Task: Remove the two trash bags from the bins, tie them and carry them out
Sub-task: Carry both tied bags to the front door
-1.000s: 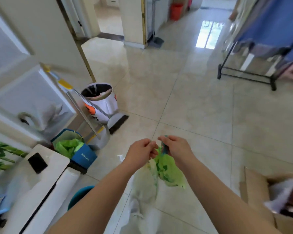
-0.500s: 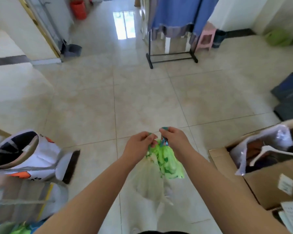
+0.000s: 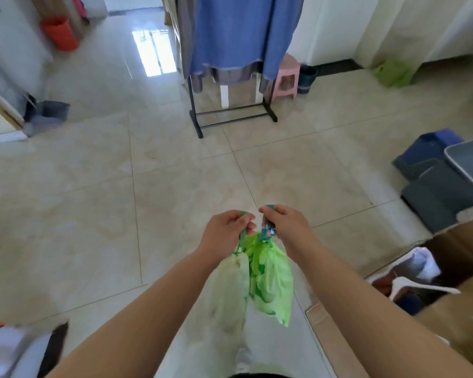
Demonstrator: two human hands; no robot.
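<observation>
Left hand [image 3: 225, 231] – fingers curled round left cord [image 3: 241, 240], pale bag [image 3: 228, 290] hanging below. Right hand [image 3: 287, 227] fingers pinch right cord [image 3: 265, 232] of green bag [image 3: 272, 279]. Bags touch, clear of floor [image 3: 175, 186]. Judgement: grip cords firmly, steer wide of cardboard box [image 3: 464, 249] – snag risk.

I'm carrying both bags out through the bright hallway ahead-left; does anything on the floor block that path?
Nothing visible does. The pale bag and green bag hang from the left hand and right hand over bare tiles. The rack stands right of that line; the dustpan and red bin sit at its left edge.
</observation>
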